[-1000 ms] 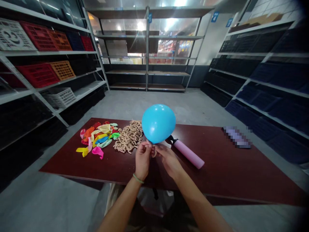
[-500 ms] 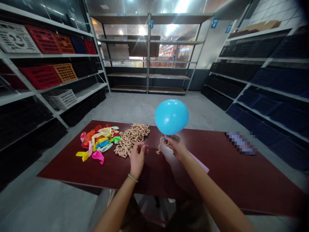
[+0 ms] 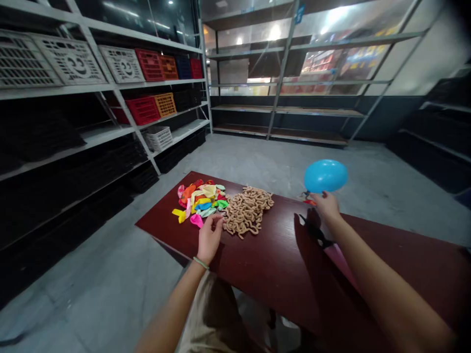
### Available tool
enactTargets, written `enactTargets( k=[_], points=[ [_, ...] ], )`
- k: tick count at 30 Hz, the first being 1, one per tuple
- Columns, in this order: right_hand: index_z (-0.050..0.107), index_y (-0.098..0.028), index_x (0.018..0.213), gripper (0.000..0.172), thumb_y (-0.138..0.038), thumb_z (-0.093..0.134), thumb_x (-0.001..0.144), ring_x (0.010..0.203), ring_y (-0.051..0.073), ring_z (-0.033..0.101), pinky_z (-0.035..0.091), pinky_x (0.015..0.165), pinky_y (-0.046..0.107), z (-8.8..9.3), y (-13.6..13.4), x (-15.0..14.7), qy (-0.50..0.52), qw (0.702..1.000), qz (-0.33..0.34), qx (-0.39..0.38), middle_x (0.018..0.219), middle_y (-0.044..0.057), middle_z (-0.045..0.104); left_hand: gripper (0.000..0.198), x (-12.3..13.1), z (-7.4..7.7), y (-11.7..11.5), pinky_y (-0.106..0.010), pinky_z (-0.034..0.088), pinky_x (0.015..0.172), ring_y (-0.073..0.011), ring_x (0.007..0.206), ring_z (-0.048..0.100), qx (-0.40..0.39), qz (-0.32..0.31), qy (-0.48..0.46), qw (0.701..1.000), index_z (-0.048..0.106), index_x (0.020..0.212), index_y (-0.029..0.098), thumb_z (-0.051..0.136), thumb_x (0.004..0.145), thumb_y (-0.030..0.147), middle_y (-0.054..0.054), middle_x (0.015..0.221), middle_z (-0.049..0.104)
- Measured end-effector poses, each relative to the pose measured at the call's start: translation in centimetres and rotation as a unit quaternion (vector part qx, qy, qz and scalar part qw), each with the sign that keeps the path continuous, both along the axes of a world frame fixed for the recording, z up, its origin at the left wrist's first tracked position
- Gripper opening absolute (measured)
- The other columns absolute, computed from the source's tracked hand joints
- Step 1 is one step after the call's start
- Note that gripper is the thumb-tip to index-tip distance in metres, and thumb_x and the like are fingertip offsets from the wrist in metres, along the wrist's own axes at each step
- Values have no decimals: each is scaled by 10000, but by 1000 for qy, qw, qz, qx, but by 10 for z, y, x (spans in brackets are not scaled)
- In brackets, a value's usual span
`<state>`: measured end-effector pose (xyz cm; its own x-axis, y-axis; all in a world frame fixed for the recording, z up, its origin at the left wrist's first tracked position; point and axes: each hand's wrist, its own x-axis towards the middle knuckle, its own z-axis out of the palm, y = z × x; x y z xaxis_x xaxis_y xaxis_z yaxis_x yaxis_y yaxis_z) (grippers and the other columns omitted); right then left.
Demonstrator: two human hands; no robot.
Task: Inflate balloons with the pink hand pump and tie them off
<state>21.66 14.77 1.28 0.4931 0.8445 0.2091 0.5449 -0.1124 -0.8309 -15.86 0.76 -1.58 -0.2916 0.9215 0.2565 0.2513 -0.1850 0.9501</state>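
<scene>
My right hand (image 3: 327,208) is raised over the table's far edge, its fingers pinched at the underside of an inflated blue balloon (image 3: 326,175). A small red and dark bit shows beside these fingertips, too blurred to make out. My left hand (image 3: 209,239) hovers loosely curled over the table's near side, thumb and fingers apart, with nothing visible between them. Just beyond it lies a heap of tan, curly, cord-like pieces (image 3: 247,211). Left of that heap is a pile of uninflated balloons (image 3: 202,201) in several colours. Under my right forearm lies a pink tube (image 3: 339,261) with a black tapering end (image 3: 313,229).
The dark red table (image 3: 268,267) stands on a grey floor (image 3: 257,157). White shelving (image 3: 123,113) on the left holds red crates (image 3: 143,110), white crates (image 3: 159,138) and others. A metal rack (image 3: 281,73) stands at the back.
The camera view has turned left. My right hand has moved right, away from the heaps, with the blue balloon. The tan piece that hung by it no longer shows there.
</scene>
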Motion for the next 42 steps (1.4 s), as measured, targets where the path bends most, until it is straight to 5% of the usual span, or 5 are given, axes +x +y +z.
enactTargets(
  k=[8,14,20,27,42],
  points=[
    [657,-144,1117,323,-325,521,887,961,227,665,498,887,370,-5,-31,-102,-55,971,230,25,1106,142,702,201,-81,1,3,-327,488,828,-206,894,634,-23,160,97,982,668,989,184,594,853,312,-85,1010,691],
    [688,-220,998,152,-239,603,873,915,182,655,481,871,313,-10,-89,-248,-144,870,470,44,981,42,723,227,-102,-6,-10,-273,517,612,-174,714,626,-117,109,13,987,654,981,171,600,836,337,-65,861,671],
    [633,-153,969,150,-269,616,875,1005,274,595,446,856,365,-30,-120,-320,-225,858,460,37,1004,148,671,230,-108,-8,-29,-244,526,553,-153,676,630,-155,76,-11,985,666,870,155,604,839,374,-74,829,683],
    [613,-183,945,99,-187,517,922,816,199,615,436,737,288,-19,-116,-311,-238,866,436,51,889,73,670,420,-85,5,-42,-249,543,535,-159,631,653,-224,-2,-141,964,717,788,121,623,829,528,-123,813,722],
    [667,-190,1101,263,-109,474,942,967,195,571,495,879,345,3,-191,-147,-242,892,309,224,1038,83,656,298,92,15,-43,-256,533,813,-155,915,665,-175,-206,-498,824,728,1059,148,712,833,342,-96,1079,708]
  ],
)
